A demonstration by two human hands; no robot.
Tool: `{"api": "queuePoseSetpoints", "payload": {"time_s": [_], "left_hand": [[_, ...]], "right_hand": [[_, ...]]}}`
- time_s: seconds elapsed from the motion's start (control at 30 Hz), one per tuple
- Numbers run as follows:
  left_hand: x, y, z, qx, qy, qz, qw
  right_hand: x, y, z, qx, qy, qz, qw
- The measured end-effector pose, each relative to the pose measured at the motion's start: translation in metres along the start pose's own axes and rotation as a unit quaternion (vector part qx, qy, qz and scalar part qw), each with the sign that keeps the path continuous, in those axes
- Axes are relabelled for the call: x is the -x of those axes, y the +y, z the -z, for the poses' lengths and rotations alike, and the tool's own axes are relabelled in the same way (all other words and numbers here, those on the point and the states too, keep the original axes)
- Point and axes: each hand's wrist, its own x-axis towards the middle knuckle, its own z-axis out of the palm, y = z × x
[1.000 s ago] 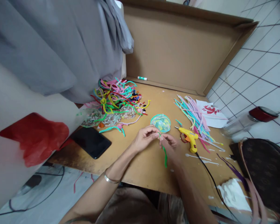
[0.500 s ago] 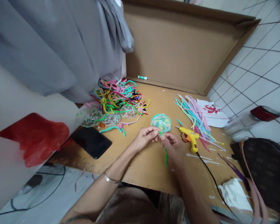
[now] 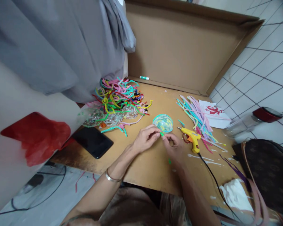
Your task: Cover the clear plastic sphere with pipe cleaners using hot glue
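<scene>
My left hand [image 3: 146,138] pinches one end of a green pipe cleaner [image 3: 162,134] just in front of a round disc. My right hand [image 3: 174,147] grips the same strip close beside the left fingertips, and its green tail shows a little below the right palm. The disc [image 3: 163,123], teal-rimmed with mottled yellow and white, lies on the table right behind the fingers. A yellow glue gun [image 3: 191,138] rests to the right of my right hand, its nozzle pointing left.
A tangled pile of colourful pipe cleaners [image 3: 118,97] and a black phone [image 3: 94,142] are at left. More strips [image 3: 198,116], a clear bottle with red lid [image 3: 266,114], white tissue [image 3: 237,195] and a brown bag [image 3: 269,172] stand right. The gun's black cord [image 3: 211,174] runs toward the front.
The green tail below my right hand shows less than before. My left hand's fingers have shifted slightly, and both hands stay together at the strip.
</scene>
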Motion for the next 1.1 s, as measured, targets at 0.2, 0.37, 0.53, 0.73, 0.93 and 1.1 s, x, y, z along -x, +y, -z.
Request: {"api": "queuePoseSetpoints", "payload": {"time_s": [0.2, 0.37, 0.53, 0.73, 0.93, 1.1], "left_hand": [[-0.001, 0.003, 0.000, 0.004, 0.003, 0.010, 1.000], [-0.002, 0.003, -0.001, 0.051, 0.015, 0.081, 0.995], [-0.002, 0.004, 0.000, 0.058, 0.010, 0.099, 0.993], [-0.002, 0.006, 0.000, 0.049, 0.016, 0.078, 0.996], [-0.005, 0.000, 0.006, 0.107, 0.131, 0.112, 0.979], [-0.009, -0.014, 0.015, 0.201, 0.226, 0.173, 0.937]], "right_hand": [[0.000, 0.002, -0.001, 0.003, 0.004, 0.035, 0.999], [0.000, 0.003, -0.001, -0.002, 0.004, 0.042, 0.999], [0.000, 0.005, -0.001, 0.002, 0.008, 0.049, 0.999], [0.000, 0.006, -0.001, 0.006, -0.001, 0.042, 0.999], [0.000, 0.000, 0.000, -0.007, -0.042, -0.004, 0.999], [-0.001, -0.001, 0.003, -0.040, -0.068, -0.049, 0.996]]}}
